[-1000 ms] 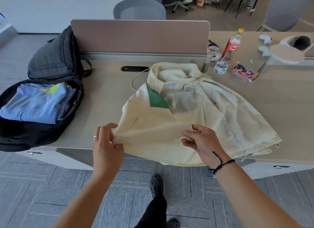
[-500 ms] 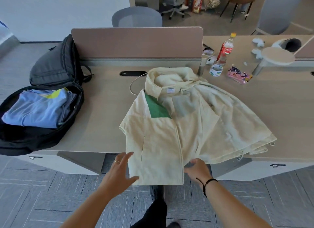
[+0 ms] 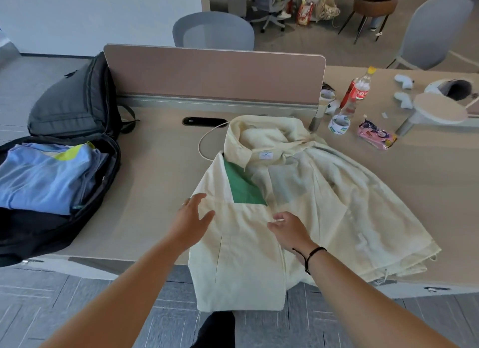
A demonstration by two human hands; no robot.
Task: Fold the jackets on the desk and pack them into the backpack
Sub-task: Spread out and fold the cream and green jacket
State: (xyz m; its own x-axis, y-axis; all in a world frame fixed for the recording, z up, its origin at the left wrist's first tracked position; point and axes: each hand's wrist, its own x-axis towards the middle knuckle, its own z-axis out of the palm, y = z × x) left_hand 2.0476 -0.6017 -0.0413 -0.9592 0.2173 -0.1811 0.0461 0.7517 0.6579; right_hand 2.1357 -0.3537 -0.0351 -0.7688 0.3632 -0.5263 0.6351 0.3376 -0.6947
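A cream jacket (image 3: 324, 205) with a green patch lies open on the desk (image 3: 155, 192), collar at the far side. Its left front panel is laid flat and hangs over the desk's near edge. My left hand (image 3: 193, 218) hovers with spread fingers over that panel's left side, at or just above the cloth. Fingertips of my right hand (image 3: 287, 231) pinch the panel's front edge, at a small white cord tip. At the left the black backpack (image 3: 98, 192) lies unzipped with a folded blue jacket (image 3: 46, 179) inside.
A pink divider panel (image 3: 215, 75) runs along the back of the desk. To the right stand a cola bottle (image 3: 359, 92), a tape roll (image 3: 339, 124), a pink snack packet (image 3: 375, 136) and a round stand (image 3: 438, 109). A white cable (image 3: 204, 140) loops beside the collar.
Both hands held the jacket's hem at the desk edge and drew it down over the edge. The left hand let go, and both hands moved up to the panel's middle.
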